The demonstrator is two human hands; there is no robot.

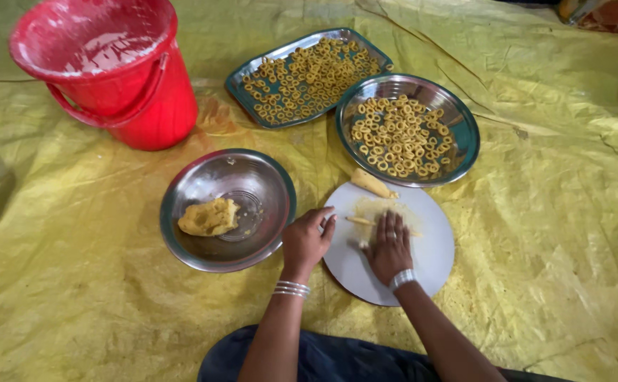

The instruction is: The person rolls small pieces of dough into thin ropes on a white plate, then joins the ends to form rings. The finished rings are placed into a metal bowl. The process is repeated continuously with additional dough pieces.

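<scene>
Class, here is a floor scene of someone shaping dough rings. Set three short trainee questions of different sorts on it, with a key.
1. True or false: the right hand lies flat on a dough strip on the white round board.
2. Which holds the dough lump? A: red bucket B: steel bowl C: rectangular tray
3. How many containers hold dough rings?

Key: 1 true. 2 B. 3 Two: the rectangular tray and the round steel plate.
</scene>
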